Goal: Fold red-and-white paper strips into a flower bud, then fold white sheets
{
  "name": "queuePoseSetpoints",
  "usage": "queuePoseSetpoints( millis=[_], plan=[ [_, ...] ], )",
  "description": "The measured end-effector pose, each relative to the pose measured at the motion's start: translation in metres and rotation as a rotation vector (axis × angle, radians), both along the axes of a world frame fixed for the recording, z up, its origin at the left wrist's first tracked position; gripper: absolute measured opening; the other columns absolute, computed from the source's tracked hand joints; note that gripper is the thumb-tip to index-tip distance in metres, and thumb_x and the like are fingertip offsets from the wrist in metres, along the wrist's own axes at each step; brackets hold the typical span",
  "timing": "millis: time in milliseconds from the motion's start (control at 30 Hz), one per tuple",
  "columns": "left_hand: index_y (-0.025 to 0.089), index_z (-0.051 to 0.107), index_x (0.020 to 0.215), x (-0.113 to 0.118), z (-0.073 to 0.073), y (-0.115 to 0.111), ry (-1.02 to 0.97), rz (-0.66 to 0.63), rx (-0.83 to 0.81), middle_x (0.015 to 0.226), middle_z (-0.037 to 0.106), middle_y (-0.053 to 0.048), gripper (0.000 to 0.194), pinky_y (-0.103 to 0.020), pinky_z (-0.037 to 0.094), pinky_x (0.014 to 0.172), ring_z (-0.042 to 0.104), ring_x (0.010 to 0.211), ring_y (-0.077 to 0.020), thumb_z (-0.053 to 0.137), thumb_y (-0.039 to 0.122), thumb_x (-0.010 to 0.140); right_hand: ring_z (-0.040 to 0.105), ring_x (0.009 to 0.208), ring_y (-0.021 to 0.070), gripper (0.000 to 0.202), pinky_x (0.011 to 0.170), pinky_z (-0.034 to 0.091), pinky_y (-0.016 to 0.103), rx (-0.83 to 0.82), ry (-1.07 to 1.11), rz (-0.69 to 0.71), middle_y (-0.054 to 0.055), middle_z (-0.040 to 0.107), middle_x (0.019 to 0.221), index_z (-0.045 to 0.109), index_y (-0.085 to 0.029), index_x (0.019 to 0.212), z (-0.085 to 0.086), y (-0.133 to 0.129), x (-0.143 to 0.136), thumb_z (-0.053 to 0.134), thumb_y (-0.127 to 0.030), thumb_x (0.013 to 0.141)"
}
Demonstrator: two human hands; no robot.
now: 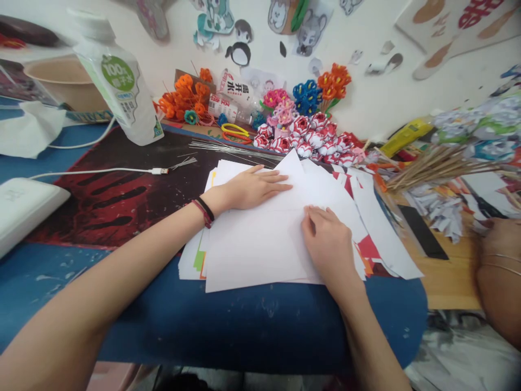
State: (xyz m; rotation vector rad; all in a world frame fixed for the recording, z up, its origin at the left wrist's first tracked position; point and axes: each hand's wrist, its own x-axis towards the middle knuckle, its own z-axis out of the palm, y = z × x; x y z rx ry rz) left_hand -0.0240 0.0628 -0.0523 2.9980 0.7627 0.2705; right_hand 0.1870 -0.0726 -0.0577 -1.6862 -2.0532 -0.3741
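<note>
A white sheet of paper (252, 244) lies on top of a stack of papers, some with green, orange and red showing at the edges. My left hand (254, 187) rests flat on its upper part, fingers spread toward the right, a dark and a red band round the wrist. To the right, my right hand (325, 233) is on the sheet with its fingers curled in and thumb against them. Whether anything thin is between those fingers is hidden. A faint crease line runs across the sheet between the hands.
Behind the stack lie thin wires (228, 146), paper flowers (313, 136) and yellow-handled scissors (235, 130). At left are a white bottle (126, 92) and a power bank (28, 209). Another person's hand (502, 244) is at the far right, near sticks (427, 165).
</note>
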Motion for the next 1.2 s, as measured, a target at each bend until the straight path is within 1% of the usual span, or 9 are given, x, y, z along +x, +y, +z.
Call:
queuePoseSetpoints(
  millis=[167,233,300,400,467,533,633,967,1200],
  plan=[
    [0.031,0.038,0.154,0.0,0.0,0.0,0.004,-0.003,-0.006,0.163,0.033,-0.001,0.049,-0.048,0.015,0.124,0.029,0.152,-0.0192,0.022,0.036,0.108,0.073,0.096,0.0295,0.029,0.106,0.05,0.05,0.094,0.108,-0.117,0.017,0.077,0.102,0.076,-0.008,0.101,-0.002,-0.004,0.009,0.049,-0.016,0.096],
    [0.031,0.039,0.154,0.0,0.0,0.0,-0.003,-0.009,-0.013,0.163,0.033,-0.001,0.049,-0.047,0.015,0.124,0.029,0.152,-0.0194,0.022,0.036,0.108,0.071,0.101,0.0298,0.026,0.106,0.05,0.051,0.093,0.183,-0.126,0.015,0.076,0.103,0.076,-0.011,0.102,0.001,0.001,0.018,0.052,-0.018,0.095],
    [0.03,0.038,0.155,0.001,-0.001,0.001,-0.018,-0.007,-0.025,0.163,0.033,-0.001,0.05,-0.046,0.015,0.124,0.028,0.152,-0.0193,0.021,0.037,0.108,0.065,0.118,0.0314,0.027,0.109,0.047,0.052,0.021,0.231,-0.042,0.015,0.072,0.121,0.074,-0.014,0.114,0.004,0.013,0.028,0.059,-0.023,0.093],
    [0.026,0.032,0.158,0.002,-0.002,0.002,-0.036,0.02,-0.05,0.163,0.032,-0.002,0.053,-0.043,0.015,0.124,0.026,0.153,-0.018,0.019,0.039,0.108,0.042,0.145,0.0294,0.049,0.121,0.032,0.053,-0.241,0.237,0.223,0.012,0.05,0.152,0.058,-0.018,0.141,0.01,0.036,0.039,0.062,-0.032,0.094],
    [0.022,0.029,0.159,0.002,-0.002,0.002,-0.029,0.035,-0.072,0.163,0.032,-0.002,0.054,-0.042,0.014,0.125,0.025,0.153,-0.017,0.019,0.039,0.108,0.036,0.148,0.0267,0.053,0.123,0.027,0.052,-0.375,0.246,0.33,0.009,0.046,0.155,0.053,-0.02,0.146,0.011,0.049,0.043,0.061,-0.035,0.096],
    [0.021,0.03,0.158,0.002,0.0,0.003,-0.017,0.034,-0.093,0.163,0.032,-0.002,0.054,-0.04,0.013,0.125,0.025,0.153,-0.0159,0.019,0.038,0.108,0.038,0.147,0.0251,0.052,0.124,0.028,0.049,-0.427,0.254,0.361,0.008,0.047,0.154,0.053,-0.021,0.146,0.011,0.056,0.046,0.06,-0.035,0.097],
    [0.023,0.032,0.157,0.002,0.002,0.003,-0.016,0.026,-0.117,0.163,0.032,-0.001,0.053,-0.04,0.012,0.125,0.025,0.153,-0.0152,0.02,0.037,0.108,0.042,0.145,0.0247,0.049,0.124,0.03,0.047,-0.41,0.239,0.354,0.008,0.049,0.152,0.054,-0.021,0.145,0.008,0.058,0.048,0.06,-0.035,0.097],
    [0.024,0.033,0.157,0.002,0.001,0.004,-0.043,0.008,-0.13,0.162,0.034,-0.001,0.053,-0.041,0.015,0.124,0.027,0.152,-0.0163,0.021,0.038,0.107,0.046,0.142,0.0255,0.046,0.121,0.036,0.051,-0.318,0.114,0.382,0.008,0.051,0.149,0.054,-0.021,0.145,-0.001,0.058,0.052,0.056,-0.03,0.1],
    [0.025,0.033,0.157,0.002,0.002,0.003,-0.036,0.015,-0.13,0.162,0.034,-0.001,0.053,-0.041,0.015,0.124,0.027,0.152,-0.016,0.022,0.037,0.106,0.054,0.135,0.0261,0.043,0.116,0.043,0.048,-0.215,-0.039,0.403,0.012,0.056,0.145,0.057,-0.015,0.142,-0.002,0.059,0.051,0.055,-0.027,0.101]
  ],
)
